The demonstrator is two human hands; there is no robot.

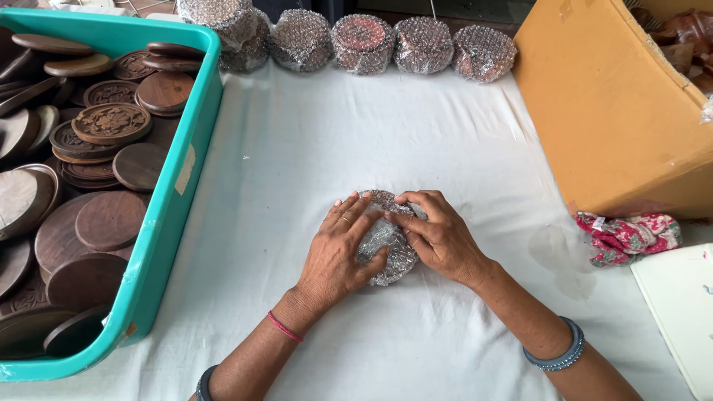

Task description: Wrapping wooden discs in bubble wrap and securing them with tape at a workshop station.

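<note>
Hands: both pressed on one bubble-wrapped round piece near the middle of the white cloth.
Left hand: fingers spread over the bundle's left side, thumb tucked under its near edge, holding the wrap down.
Right hand: fingers curled over the bundle's right and top edge, pinching a fold of wrap.
Bundle state: wrap covers all that shows of the piece; cannot tell whether the loose end is sealed, no tape visible.
Done: six finished bubble-wrapped rounds lined up along the cloth's far edge.
Left: teal crate off the cloth's left edge holds many bare wooden discs, carved and plain, so by my read most of the batch is unwrapped.
Progress: early, judged from six wrapped versus a well-filled crate.
Cardboard box: off the cloth's right far corner, contents mostly out of view.
Floral rag: on the cloth's right edge, just in front of the box.
White sheet: right near corner of the cloth, partly cropped.
</note>
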